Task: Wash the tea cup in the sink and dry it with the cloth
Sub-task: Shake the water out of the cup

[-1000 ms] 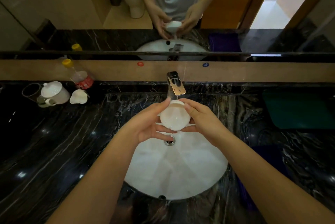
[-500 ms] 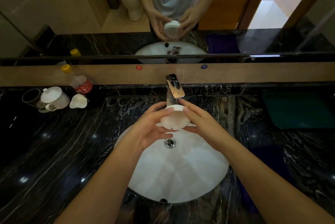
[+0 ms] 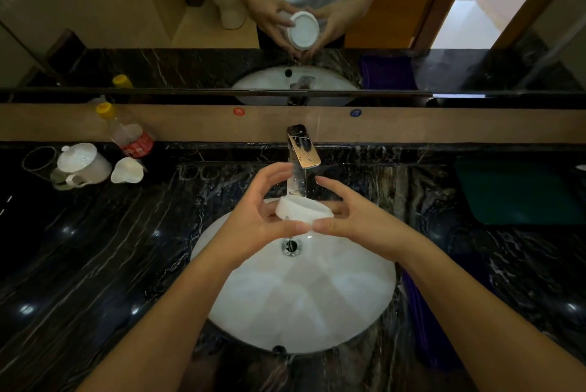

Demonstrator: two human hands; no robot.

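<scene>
Head view, tea cup: the white tea cup [image 3: 303, 209] is held over the sink [image 3: 301, 290], just below the faucet [image 3: 301, 150], tipped on its side with its mouth turned away toward the mirror [image 3: 285, 11].
Left hand: the left hand [image 3: 257, 220] grips the cup's left side, fingers [image 3: 272, 174] curled over the top and thumb pressed underneath.
Right hand: the right hand [image 3: 355, 217] grips the cup's right side, fingers curled round it, thumb tip almost meeting the left thumb below.
Sink: white round basin set in the dark marble tabletop [image 3: 95, 265], drain [image 3: 291, 246] right beneath the hands.
Cloths: a green cloth [image 3: 513, 192] lies far right; a dark purple cloth [image 3: 425, 322] lies just beside the sink's right rim.
Far left: a lidded white pot [image 3: 84, 165], a small white pitcher [image 3: 126, 171] and a yellow-capped bottle [image 3: 126, 131] stand together.
</scene>
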